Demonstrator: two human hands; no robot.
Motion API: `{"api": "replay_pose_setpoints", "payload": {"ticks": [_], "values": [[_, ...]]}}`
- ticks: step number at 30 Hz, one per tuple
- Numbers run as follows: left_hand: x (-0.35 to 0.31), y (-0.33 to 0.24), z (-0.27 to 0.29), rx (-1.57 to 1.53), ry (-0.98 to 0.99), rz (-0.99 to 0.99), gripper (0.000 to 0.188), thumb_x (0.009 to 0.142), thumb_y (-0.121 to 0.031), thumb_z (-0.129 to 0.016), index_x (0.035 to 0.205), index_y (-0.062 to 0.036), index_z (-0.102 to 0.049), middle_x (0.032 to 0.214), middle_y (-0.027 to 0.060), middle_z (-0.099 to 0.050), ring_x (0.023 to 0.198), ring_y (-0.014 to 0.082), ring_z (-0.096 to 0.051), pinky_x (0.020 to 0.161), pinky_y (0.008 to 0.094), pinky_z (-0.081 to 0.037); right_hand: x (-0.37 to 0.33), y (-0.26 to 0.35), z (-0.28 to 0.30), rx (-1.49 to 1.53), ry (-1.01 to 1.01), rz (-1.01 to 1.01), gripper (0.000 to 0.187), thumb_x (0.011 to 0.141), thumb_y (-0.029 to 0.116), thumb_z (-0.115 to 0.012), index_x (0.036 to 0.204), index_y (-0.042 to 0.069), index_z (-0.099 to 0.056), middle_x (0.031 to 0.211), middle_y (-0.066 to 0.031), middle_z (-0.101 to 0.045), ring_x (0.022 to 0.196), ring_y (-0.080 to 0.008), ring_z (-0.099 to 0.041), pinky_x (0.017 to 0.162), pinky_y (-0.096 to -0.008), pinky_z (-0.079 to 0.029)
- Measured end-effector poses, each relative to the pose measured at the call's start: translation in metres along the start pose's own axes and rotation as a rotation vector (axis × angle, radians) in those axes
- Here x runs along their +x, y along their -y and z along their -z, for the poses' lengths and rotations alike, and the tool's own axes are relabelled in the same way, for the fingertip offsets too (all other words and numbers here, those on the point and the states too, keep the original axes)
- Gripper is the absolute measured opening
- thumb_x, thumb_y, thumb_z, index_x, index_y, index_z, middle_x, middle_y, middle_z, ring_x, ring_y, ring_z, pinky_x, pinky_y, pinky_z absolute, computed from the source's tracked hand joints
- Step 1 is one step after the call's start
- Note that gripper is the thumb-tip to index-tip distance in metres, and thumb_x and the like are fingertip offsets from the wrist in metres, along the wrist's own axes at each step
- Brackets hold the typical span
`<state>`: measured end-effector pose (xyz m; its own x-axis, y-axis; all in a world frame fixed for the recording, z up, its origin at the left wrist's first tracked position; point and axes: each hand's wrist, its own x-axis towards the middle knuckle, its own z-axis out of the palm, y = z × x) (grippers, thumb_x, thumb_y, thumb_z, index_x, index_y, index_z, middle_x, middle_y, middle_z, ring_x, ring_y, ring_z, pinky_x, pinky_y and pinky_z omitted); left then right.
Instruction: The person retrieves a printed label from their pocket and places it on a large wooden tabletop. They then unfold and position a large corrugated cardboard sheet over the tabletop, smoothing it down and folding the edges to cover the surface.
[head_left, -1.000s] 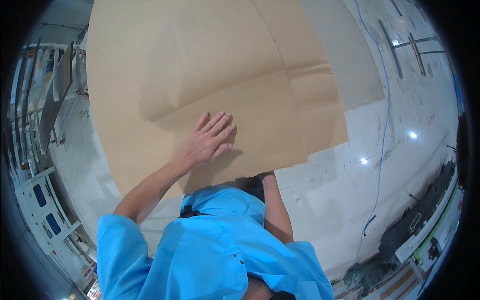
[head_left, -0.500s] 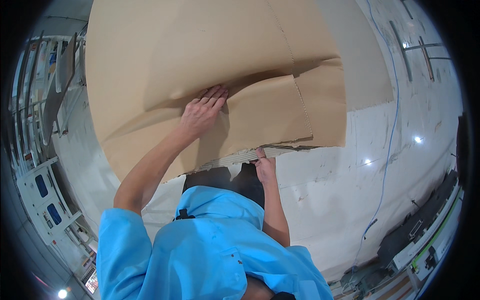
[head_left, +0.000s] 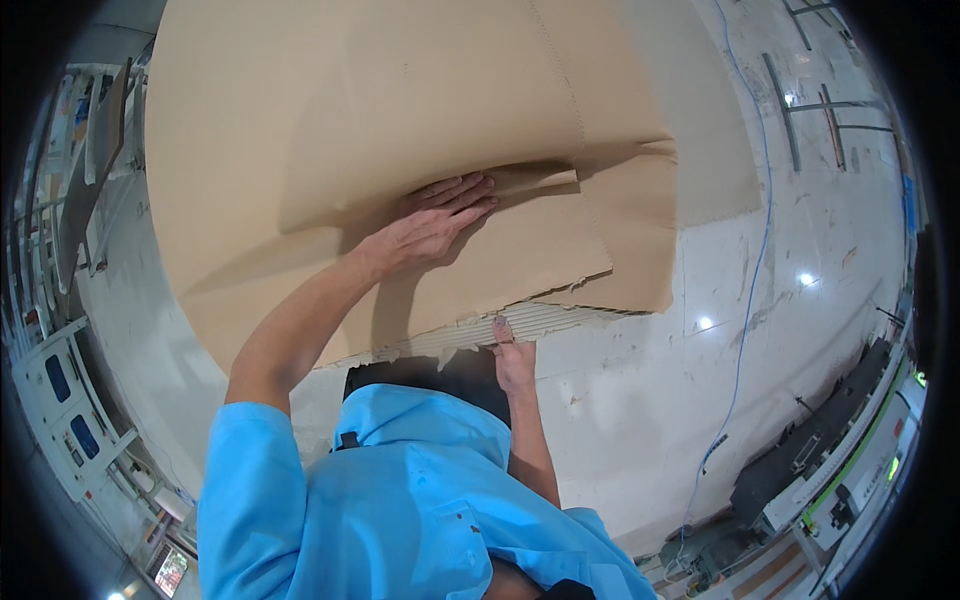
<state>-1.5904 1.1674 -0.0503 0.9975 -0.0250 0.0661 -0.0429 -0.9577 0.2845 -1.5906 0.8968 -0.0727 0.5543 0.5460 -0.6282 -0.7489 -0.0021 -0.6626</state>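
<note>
A large brown cardboard sheet (head_left: 420,90) stretches out in front of me, with a perforated line running down its right part. My left hand (head_left: 432,228) lies flat on it, fingers stretched toward the right, along a raised crease. To the right of that hand, a cut or torn flap (head_left: 540,235) of the sheet has a loose corner. At the near edge the top layer is ragged, baring pale corrugated ridges (head_left: 570,318). My right hand (head_left: 515,362) grips this near edge, thumb on top; its other fingers are mostly hidden.
A blue cable (head_left: 765,200) runs along the pale, scuffed floor (head_left: 620,400) on the right. Beyond it lie crossed metal bars (head_left: 830,105). A dark and green-striped machine (head_left: 850,450) stands at lower right. On the left are a metal rack and a white panel (head_left: 70,400) with blue openings.
My left hand has slid right along the crease and lies flatter. The flap's far edge has folded over near its corner. My right hand keeps its grip; the whole view has shifted slightly.
</note>
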Motion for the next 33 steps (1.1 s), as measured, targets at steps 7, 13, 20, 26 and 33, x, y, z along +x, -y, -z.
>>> {"api": "replay_pose_setpoints", "payload": {"ticks": [7,13,20,26,33], "values": [[0.007,-0.016,0.002,-0.173,0.022,0.108,0.061,0.076,-0.004,-0.058,0.135,-0.0032,-0.046,0.146,0.0145,-0.042,0.133,0.0307,-0.043,0.11,0.0379,-0.034,-0.005,0.006,-0.012,-0.012,-0.014,0.069,0.045,0.094,0.022,-0.063,0.13,-0.003,-0.05,0.126,-0.0112,-0.055,0.117,-0.0185,-0.05,0.103,-0.0338,-0.037],[0.02,-0.023,-0.001,-0.137,-0.095,0.036,0.067,0.074,-0.004,-0.057,0.139,-0.0039,-0.042,0.147,0.0145,-0.041,0.134,0.0289,-0.042,0.105,0.0426,-0.037,-0.005,0.008,-0.025,0.435,-0.114,0.077,0.048,0.093,0.011,-0.063,0.135,-0.001,-0.045,0.133,-0.0089,-0.052,0.121,-0.0191,-0.049,0.105,-0.0376,-0.039],[0.022,-0.022,0.006,-0.168,0.04,-0.025,0.056,0.084,-0.014,-0.054,0.137,0.001,-0.043,0.146,0.0155,-0.042,0.138,0.0255,-0.038,0.111,0.0432,-0.03,0.009,0.002,-0.04,0.236,-0.202,0.135,0.048,0.092,0.013,-0.065,0.134,0.0,-0.046,0.133,-0.0081,-0.051,0.12,-0.0187,-0.049,0.104,-0.0362,-0.04],[0.04,-0.016,-0.005,-0.038,0.045,-0.147,0.049,0.093,-0.024,-0.047,0.132,0.0049,-0.046,0.145,0.0174,-0.042,0.14,0.0259,-0.033,0.118,0.0449,-0.02,0.006,0.006,-0.039,0.153,-0.163,0.156,0.054,0.09,0.011,-0.067,0.136,-0.003,-0.042,0.134,-0.0103,-0.05,0.121,-0.0195,-0.047,0.107,-0.0347,-0.034],[0.036,-0.003,-0.016,-0.106,-0.075,-0.253,0.047,0.09,-0.018,-0.05,0.128,0.0087,-0.046,0.139,0.0228,-0.045,0.137,0.0314,-0.036,0.117,0.0441,-0.023,-0.001,0.027,-0.056,0.062,-0.155,0.257,0.055,0.091,0.009,-0.065,0.138,-0.004,-0.039,0.135,-0.0128,-0.049,0.121,-0.0215,-0.047,0.107,-0.0358,-0.035]]}}
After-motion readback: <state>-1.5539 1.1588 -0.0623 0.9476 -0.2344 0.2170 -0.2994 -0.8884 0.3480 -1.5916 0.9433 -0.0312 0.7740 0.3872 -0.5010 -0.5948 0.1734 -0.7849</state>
